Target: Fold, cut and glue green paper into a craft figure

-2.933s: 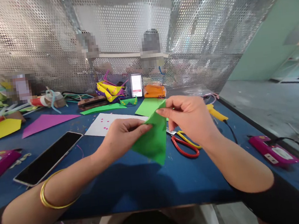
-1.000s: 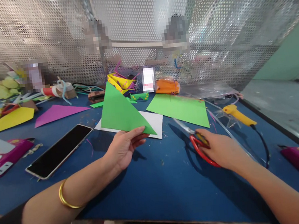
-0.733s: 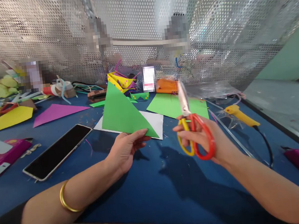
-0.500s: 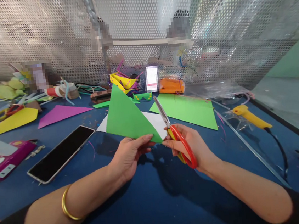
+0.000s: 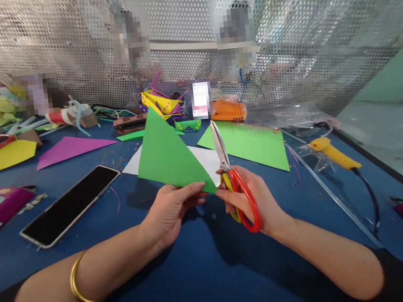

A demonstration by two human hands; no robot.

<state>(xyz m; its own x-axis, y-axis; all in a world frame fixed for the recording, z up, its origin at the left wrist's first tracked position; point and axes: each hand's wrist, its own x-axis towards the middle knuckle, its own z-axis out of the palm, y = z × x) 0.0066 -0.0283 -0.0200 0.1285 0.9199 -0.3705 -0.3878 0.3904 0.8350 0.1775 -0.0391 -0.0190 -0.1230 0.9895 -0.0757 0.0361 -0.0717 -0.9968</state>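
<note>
Head view: right hand (image 5: 260, 196) holds scissors (image 5: 227, 166) points up.

The left hand (image 5: 168, 210) is in a pinch, its thumb (image 5: 193, 188) stretched flat above its curled fingers (image 5: 192, 203) and pointing toward the right fingertips. The left wrist (image 5: 143, 234) sits behind and to the left of those fingers, the left forearm (image 5: 115, 258) sloping back toward the body. Just beside the left fingertips, the right hand (image 5: 266, 202) is in a closed grip, its thumb (image 5: 228, 195) reaching left, some fingertips showing beneath it. The right wrist (image 5: 288, 226) lies behind and right of its fingers, the right forearm (image 5: 327, 248) slanting away behind it.
</note>
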